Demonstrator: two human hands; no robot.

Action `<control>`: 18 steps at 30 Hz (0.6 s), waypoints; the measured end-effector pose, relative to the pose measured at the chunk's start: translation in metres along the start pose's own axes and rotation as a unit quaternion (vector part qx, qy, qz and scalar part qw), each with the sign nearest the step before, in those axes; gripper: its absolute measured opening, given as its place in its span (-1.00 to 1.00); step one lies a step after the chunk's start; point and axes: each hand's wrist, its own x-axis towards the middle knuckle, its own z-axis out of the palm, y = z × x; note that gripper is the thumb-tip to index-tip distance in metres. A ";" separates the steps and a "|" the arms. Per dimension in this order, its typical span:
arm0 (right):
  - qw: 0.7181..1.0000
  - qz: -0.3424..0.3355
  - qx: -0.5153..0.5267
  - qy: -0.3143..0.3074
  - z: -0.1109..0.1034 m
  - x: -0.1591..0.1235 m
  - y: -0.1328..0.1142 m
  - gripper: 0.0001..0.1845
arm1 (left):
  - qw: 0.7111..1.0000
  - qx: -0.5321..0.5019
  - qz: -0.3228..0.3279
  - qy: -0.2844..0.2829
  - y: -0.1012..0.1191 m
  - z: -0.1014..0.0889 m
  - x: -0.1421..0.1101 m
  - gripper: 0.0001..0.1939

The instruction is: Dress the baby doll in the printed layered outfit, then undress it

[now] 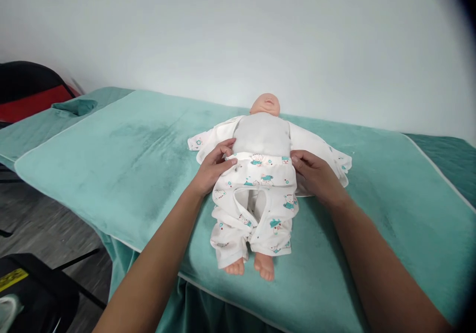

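A baby doll (268,106) lies on its back, head toward the wall and bare feet toward me. It wears white printed baby pants (256,174) with an open crotch, pulled up to the waist. A white baby shirt (307,135) is spread open under it, sleeves out to both sides, leaving the pale grey torso bare. My left hand (214,167) is closed at the left side of the waistband, thumb on the cloth. At the right side, my right hand (316,174) pinches the waistband edge; its fingertips are partly hidden.
A green velvety cover (122,174) with pale piping lies over the table, which stands against a white wall (238,40). A black and red chair (33,95) is at the far left. At lower left are a black object with a yellow label (40,288) and thin dark legs.
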 end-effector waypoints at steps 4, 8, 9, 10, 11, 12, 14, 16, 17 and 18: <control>0.996 0.040 -0.034 0.072 0.012 0.005 0.004 -0.71 | 0.996 0.069 0.037 0.041 -0.001 0.004 0.007 -0.75; 0.993 0.058 0.037 0.096 0.020 0.014 0.012 -0.69 | 0.981 0.136 0.054 0.128 -0.004 0.009 0.034 -0.79; 0.991 0.066 0.070 0.097 0.020 0.015 0.014 -0.69 | 0.976 0.145 0.053 0.153 -0.005 0.011 0.042 -0.80; 0.987 0.077 0.106 0.097 0.021 0.017 0.015 -0.70 | 0.973 0.149 0.050 0.171 -0.007 0.013 0.049 -0.81; 0.982 0.087 0.140 0.096 0.021 0.017 0.015 -0.70 | 0.972 0.144 0.046 0.179 -0.009 0.015 0.055 -0.82; 0.977 0.096 0.162 0.098 0.022 0.018 0.015 -0.71 | 0.974 0.133 0.042 0.178 -0.011 0.018 0.059 -0.81; 0.979 0.098 0.148 0.102 0.022 0.017 0.013 -0.70 | 0.978 0.114 0.041 0.168 -0.014 0.021 0.061 -0.80; 0.988 0.073 0.077 0.109 0.021 0.015 0.009 -0.67 | 0.981 0.118 0.046 0.149 -0.014 0.022 0.058 -0.81; 0.992 0.048 0.040 0.112 0.020 0.014 0.008 -0.67 | 0.980 0.130 0.056 0.138 -0.013 0.021 0.056 -0.83; 0.993 0.015 0.012 0.113 0.019 0.014 0.007 -0.69 | 0.978 0.146 0.074 0.126 -0.012 0.019 0.054 -0.85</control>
